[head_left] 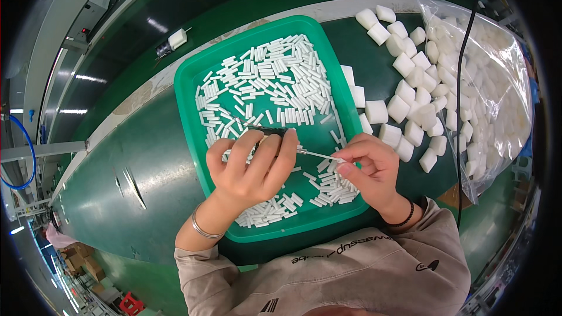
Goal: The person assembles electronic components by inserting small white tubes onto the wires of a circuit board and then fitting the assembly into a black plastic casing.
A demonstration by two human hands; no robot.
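My left hand (pixel 249 169) is closed around a small dark object (pixel 269 131), mostly hidden by the fingers, over the middle of a green tray (pixel 188 105). From it a thin metal rod (pixel 318 154) points right. My right hand (pixel 374 167) pinches at the rod's far end, near the tray's right side; a small whitish piece seems to be at the fingertips, too small to make out. Many short white tubes (pixel 263 70) lie loose in the tray, thickest at the far side and along the near edge.
White rounded foam-like blocks (pixel 404 65) spill from a clear plastic bag (pixel 497 90) at right. A black cable (pixel 468 41) hangs before it. Tweezers (pixel 134 187) lie on the green table at left. On the line beyond sits a white block with a dark part (pixel 177 39).
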